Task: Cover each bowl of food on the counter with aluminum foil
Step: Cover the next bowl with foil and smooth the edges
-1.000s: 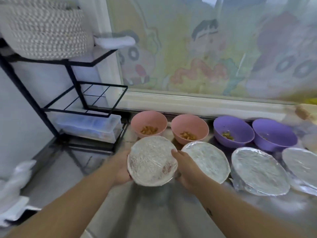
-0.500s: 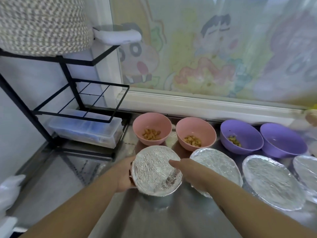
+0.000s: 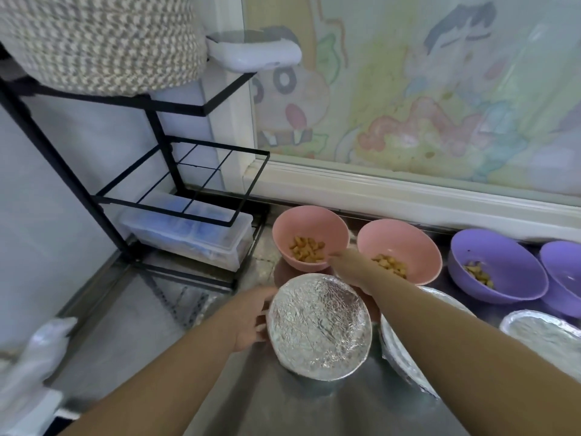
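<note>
Four open bowls stand in a row along the far side of the steel table, under the white window sill: the left pink bowl and right pink bowl hold small tan pieces of food, the purple bowl holds a few too, and a second purple bowl is cut by the right edge of the view. Just near of the pink pair sits the foil-covered bowl, flat on the table, its crinkled foil top facing up; being round, it has no long axis. To its left and near side the steel runs on to a raised edge by the wall and to the feet of a black wire rack, which carries a woven basket on top and has a clear plastic box under it. On the right the room is tight: another covered bowl lies just beside it, partly under the right forearm, and a third sits further right. The left hand rests against the covered bowl's left rim; whether its grip clasps the rim cannot be told. The right hand reaches far over the covered bowl, grip open, fingers stretched to the near rim of the left pink bowl.
</note>
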Demonstrator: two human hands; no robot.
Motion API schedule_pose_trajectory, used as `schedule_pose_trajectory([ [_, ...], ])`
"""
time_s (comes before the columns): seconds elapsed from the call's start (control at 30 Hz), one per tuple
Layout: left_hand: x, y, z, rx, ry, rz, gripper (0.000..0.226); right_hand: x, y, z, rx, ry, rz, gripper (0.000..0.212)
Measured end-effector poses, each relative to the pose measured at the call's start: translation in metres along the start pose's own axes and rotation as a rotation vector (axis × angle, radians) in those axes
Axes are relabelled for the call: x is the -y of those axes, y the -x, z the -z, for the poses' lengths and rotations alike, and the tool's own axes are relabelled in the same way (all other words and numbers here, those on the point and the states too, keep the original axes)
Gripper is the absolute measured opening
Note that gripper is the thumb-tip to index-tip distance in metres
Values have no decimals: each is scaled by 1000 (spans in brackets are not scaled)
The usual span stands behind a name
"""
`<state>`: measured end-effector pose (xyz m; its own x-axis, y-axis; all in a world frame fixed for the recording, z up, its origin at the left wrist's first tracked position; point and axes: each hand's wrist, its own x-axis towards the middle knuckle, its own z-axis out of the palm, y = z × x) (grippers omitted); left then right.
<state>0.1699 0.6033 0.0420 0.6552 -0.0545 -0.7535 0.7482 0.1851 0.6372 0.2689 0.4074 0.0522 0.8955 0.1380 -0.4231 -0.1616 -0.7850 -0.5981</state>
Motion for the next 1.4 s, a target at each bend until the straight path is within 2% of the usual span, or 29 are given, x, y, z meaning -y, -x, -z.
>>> schedule_pose_trajectory([
  [0.07, -3, 1, 4, -8, 10, -11, 22, -5, -9, -3, -2, 42, -19, 38],
  [0.17, -10, 1, 5, -132, -39, -72, 24, -5, -9, 2, -7, 191, -10, 35],
  [0.33, -28, 4, -10, -240, -270, -306, 35, -1, 7, 27, -70, 248, 24, 36],
  [0.47, -50, 17, -41, -277, -234, -433, 23, 3, 30, 55, -168, 292, 133, 34],
  [0.53, -59, 28, -59, -232, -172, -467, 35, 2, 46, 71, -206, 311, 181, 34],
  [0.63, -69, 46, -85, -111, 50, -434, 51, -9, 80, 98, -306, 334, 286, 32],
  [0.73, -68, 68, -118, -71, 40, -455, 29, -32, 128, 130, -411, 410, 321, 31],
  [0.77, -65, 74, -132, -50, 36, -467, 18, -44, 145, 141, -441, 421, 328, 30],
  [0.83, -54, 88, -167, 14, 25, -470, 11, -73, 181, 164, -498, 436, 333, 28],
  [0.9, -38, 99, -209, 86, -9, -454, 13, -110, 214, 186, -541, 397, 314, 27],
  [1.0, -5, 111, -275, 159, -87, -410, 21, -171, 265, 216, -645, 208, 283, 25],
  [1.1, 37, 120, -334, 217, -148, -344, 18, -244, 311, 241, -794, 79, 186, 24],
  [1.17, 66, 121, -365, 271, -212, -286, 16, -299, 337, 251, -815, -7, 96, 18],
  [1.27, 109, 118, -402, 343, -342, -195, 17, -384, 366, 253, -747, -7, -112, 20],
  [1.4, 161, 111, -433, 364, -532, -84, 18, -481, 387, 228, -448, 131, -383, 33],
])
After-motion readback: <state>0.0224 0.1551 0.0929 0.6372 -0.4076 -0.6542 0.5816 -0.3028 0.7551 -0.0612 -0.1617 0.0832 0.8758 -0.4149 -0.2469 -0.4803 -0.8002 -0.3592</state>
